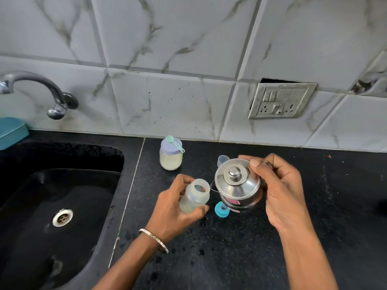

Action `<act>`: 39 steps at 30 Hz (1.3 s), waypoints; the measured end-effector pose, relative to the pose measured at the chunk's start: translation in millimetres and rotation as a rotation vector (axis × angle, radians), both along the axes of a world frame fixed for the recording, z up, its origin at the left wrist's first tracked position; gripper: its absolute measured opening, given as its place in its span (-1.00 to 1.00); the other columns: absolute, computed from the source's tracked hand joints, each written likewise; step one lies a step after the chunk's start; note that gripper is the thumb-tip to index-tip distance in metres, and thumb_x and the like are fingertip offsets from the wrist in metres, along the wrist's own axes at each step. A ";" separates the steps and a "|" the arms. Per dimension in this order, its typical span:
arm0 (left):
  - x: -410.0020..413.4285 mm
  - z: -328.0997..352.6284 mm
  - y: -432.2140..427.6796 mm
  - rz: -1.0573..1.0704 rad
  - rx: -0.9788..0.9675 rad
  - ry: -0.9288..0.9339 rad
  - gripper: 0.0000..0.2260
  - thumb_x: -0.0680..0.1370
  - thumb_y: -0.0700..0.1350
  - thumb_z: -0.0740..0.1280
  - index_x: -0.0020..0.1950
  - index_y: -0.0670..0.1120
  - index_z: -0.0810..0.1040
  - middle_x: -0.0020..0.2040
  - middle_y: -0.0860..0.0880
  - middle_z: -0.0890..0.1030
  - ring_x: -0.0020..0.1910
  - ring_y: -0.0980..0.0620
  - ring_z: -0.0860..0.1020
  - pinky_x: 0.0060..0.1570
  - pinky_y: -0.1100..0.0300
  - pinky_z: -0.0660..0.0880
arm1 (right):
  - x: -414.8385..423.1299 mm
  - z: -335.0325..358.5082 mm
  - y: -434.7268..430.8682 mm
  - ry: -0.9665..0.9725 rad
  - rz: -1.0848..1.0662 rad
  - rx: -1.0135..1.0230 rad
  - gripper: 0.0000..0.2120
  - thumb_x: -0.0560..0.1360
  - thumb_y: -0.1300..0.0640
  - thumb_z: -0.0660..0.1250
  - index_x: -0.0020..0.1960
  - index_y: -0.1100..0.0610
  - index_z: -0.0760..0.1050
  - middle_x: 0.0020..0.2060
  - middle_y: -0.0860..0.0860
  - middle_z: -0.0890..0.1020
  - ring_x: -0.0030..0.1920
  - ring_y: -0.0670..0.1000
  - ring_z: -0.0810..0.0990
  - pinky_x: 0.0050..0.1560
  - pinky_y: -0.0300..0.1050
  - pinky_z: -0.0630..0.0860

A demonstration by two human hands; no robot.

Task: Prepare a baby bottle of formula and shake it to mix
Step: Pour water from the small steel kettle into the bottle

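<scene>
Bottle (194,198) in left grip (173,208) | kettle (238,187) in right grip (280,191), apparently touching it

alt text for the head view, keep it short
A person's left hand grips an open baby bottle while the right hand tilts a lidded steel pot toward its mouth, over a black counter. A powder jar with a green scoop stands behind; a sink lies left.

Clear cup (222,161), perhaps, mostly behind steel kettle (238,186).
</scene>
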State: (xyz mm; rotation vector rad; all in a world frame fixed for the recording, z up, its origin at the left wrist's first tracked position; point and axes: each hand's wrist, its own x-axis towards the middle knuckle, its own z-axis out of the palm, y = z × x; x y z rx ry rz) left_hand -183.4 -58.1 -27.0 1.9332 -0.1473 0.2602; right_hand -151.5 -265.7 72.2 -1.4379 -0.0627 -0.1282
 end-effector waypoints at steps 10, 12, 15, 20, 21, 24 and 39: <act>-19.0 2.2 3.2 -0.035 0.008 0.016 -0.54 0.37 0.05 0.57 0.16 0.07 0.44 0.02 0.13 0.66 -0.02 0.12 0.62 -0.07 0.37 0.48 | -4.4 3.9 13.6 -0.023 -0.005 -0.206 -0.80 0.56 0.35 0.37 -0.21 0.20 0.48 -0.03 0.06 0.79 0.08 0.05 0.75 0.18 0.08 0.62; -19.4 2.8 4.0 -0.030 0.002 0.014 -0.55 0.37 0.03 0.57 0.16 0.06 0.45 0.01 0.12 0.66 -0.03 0.11 0.62 -0.08 0.34 0.50 | -3.0 5.6 15.3 -0.032 -0.001 -0.236 -0.81 0.55 0.34 0.38 -0.21 0.18 0.50 -0.03 0.04 0.79 0.08 0.03 0.74 0.19 0.09 0.62; -18.8 2.7 4.5 -0.023 -0.001 0.008 -0.54 0.37 0.03 0.58 0.15 0.06 0.45 0.01 0.12 0.66 -0.03 0.10 0.63 -0.09 0.33 0.51 | -1.2 8.4 17.2 -0.044 0.007 -0.274 -0.81 0.55 0.34 0.38 -0.20 0.13 0.54 -0.03 0.01 0.79 0.09 0.02 0.74 0.18 0.08 0.61; -17.1 1.1 3.3 -0.021 -0.007 0.013 -0.54 0.36 0.06 0.57 0.15 0.08 0.45 0.02 0.11 0.67 -0.03 0.09 0.63 -0.08 0.28 0.53 | 1.8 12.2 16.0 -0.074 0.017 -0.354 -0.86 0.55 0.31 0.40 -0.18 0.15 0.58 -0.03 -0.03 0.79 0.05 0.01 0.74 0.02 -0.02 0.66; -16.8 0.9 3.1 -0.022 -0.007 0.014 -0.54 0.36 0.07 0.58 0.15 0.08 0.45 0.02 0.11 0.67 -0.03 0.09 0.63 -0.08 0.27 0.54 | 2.7 13.0 15.5 -0.086 0.020 -0.372 -0.89 0.55 0.30 0.40 -0.15 0.19 0.59 -0.02 -0.04 0.79 0.05 0.01 0.74 0.02 -0.04 0.67; -15.5 -0.1 1.5 -0.026 -0.013 0.021 -0.54 0.36 0.06 0.58 0.15 0.08 0.45 0.01 0.11 0.67 -0.04 0.09 0.64 -0.08 0.24 0.56 | 4.7 16.1 13.6 -0.095 0.029 -0.385 -0.95 0.56 0.29 0.41 -0.08 0.25 0.60 -0.02 -0.04 0.78 0.04 -0.01 0.74 -0.14 -0.24 0.66; -12.4 -3.9 3.1 -0.007 -0.002 0.034 -0.52 0.38 0.04 0.60 0.18 0.08 0.45 0.04 0.14 0.67 0.02 0.12 0.63 -0.05 0.30 0.56 | 6.0 26.5 12.2 -0.101 0.042 -0.350 -0.84 0.55 0.30 0.41 -0.19 0.16 0.57 -0.02 -0.01 0.78 0.05 0.08 0.74 -0.24 -0.24 0.64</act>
